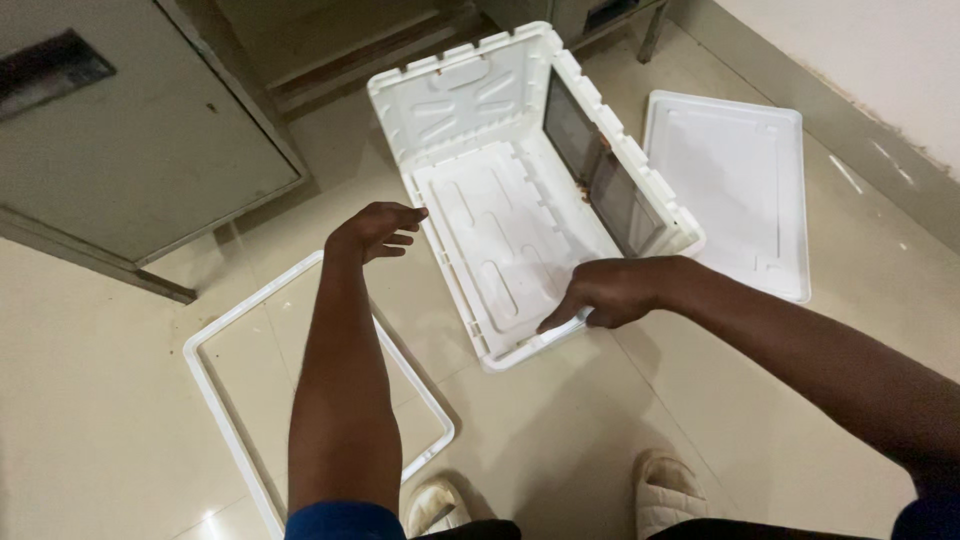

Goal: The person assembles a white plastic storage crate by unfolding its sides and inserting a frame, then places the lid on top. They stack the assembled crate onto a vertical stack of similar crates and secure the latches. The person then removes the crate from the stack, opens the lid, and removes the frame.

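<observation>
- A white plastic crate (500,235) lies partly folded open on the floor, its moulded panels ribbed with raised oblong ridges and notched, toothed edges.
- One side wall stands upright along the crate's right edge, with two dark rectangular window panels (600,175) set into it; the far wall leans back at the top.
- A flat white lid (735,200), rectangular with rounded corners and a shallow raised rim, lies on the floor just to the right of the crate.
- A white rectangular frame (215,385), open in the middle, lies flat at the lower left, floor showing through it.
- The floor (100,400) is glossy cream tile with faint grout lines; a grey metal cabinet (130,130) stands at the upper left, a pale wall (880,60) at the upper right.
- The left hand (375,228) hovers at the crate's left edge, fingers curled loosely, fingertips about touching the rim and gripping nothing.
- The right hand (605,292) closes on the crate's near edge, fingers wrapped over the rim.
- Two pale slippers (665,490) show at the bottom, near the crate's front corner.
</observation>
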